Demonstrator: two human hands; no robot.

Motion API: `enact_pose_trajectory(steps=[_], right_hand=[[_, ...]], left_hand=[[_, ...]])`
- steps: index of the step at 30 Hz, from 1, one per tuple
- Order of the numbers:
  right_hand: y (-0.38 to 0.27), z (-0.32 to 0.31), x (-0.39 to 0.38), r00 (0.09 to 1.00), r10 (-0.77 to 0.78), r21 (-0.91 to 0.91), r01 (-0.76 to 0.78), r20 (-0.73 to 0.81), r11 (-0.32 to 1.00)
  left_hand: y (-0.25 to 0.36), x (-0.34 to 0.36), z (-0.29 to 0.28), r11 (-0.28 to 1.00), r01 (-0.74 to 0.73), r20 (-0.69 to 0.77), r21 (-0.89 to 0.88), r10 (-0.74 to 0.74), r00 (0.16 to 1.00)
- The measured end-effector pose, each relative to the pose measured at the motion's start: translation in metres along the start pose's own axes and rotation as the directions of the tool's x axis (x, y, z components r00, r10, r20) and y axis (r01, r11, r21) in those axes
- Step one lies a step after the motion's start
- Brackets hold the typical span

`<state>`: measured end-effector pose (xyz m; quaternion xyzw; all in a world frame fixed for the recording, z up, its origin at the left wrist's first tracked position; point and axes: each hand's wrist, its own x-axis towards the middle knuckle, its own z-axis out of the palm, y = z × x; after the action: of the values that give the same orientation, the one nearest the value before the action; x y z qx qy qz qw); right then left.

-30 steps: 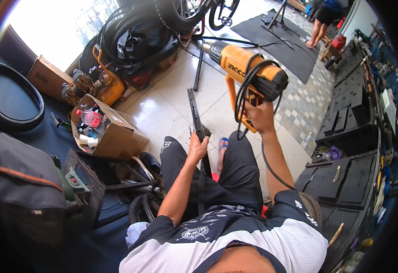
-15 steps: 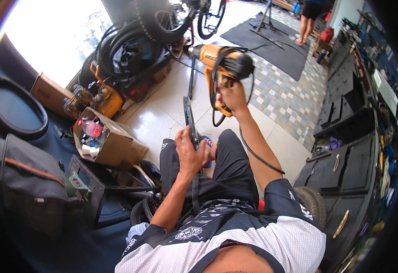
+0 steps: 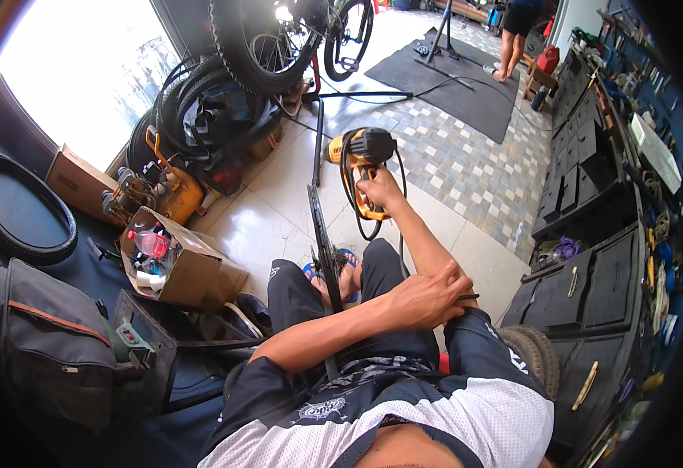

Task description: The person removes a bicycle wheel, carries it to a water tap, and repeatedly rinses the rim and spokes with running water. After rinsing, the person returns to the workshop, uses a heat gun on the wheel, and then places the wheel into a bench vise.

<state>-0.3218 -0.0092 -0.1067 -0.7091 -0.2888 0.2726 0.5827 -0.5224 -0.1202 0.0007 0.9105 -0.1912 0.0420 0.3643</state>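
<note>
The right hand (image 3: 380,189) wraps its grip round the handle of an orange heat gun (image 3: 374,145), body above; the left hand (image 3: 429,296) crosses the right forearm (image 3: 423,243) (grasping the cord (image 3: 470,296)? can't tell). Leftward, a black bar (image 3: 322,238) slants between the legs (image 3: 298,292).

Bright window (image 3: 84,70) at left — pale glossy floor tiles (image 3: 271,218), patterned mosaic flooring (image 3: 450,164), black drawers (image 3: 605,282) at right

The box (image 3: 205,281) stands left of the heat gun (image 3: 373,145)

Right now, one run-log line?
right hand: gripping orange-black heat gun; left hand: at right forearm, by thin black cord; long black bar: between knees
</note>
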Motion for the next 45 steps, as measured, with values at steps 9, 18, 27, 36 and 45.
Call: enact_pose_trajectory(steps=[9,18,27,36,45], right_hand=[[-0.025,-0.061,0.006,0.989,-0.043,0.936,-0.121,0.143,0.332],[-0.063,-0.105,-0.047,0.864,-0.414,0.957,-0.277,0.287,0.085],[-0.013,-0.215,-0.17,0.856,-0.248,0.76,-0.226,0.453,0.609],[0.026,-0.268,-0.173,0.977,0.146,-0.823,-0.209,-0.155,0.529],[0.078,-0.281,-0.134,0.677,-0.156,-0.636,-0.552,-0.719,0.54]], left_hand=[[-0.107,-0.103,-0.02,0.849,0.483,-0.22,-0.213,-0.524,0.823],[-0.222,-0.034,-0.023,0.416,-0.061,-0.385,-0.907,-0.765,0.517],[-0.283,0.044,-0.164,0.228,0.111,-0.132,-0.967,-0.827,0.547],[-0.081,0.017,-0.257,0.052,-0.53,-0.514,-0.846,0.184,0.838],[-0.133,-0.183,-0.226,0.373,-0.736,-0.818,-0.565,-0.371,0.44]])
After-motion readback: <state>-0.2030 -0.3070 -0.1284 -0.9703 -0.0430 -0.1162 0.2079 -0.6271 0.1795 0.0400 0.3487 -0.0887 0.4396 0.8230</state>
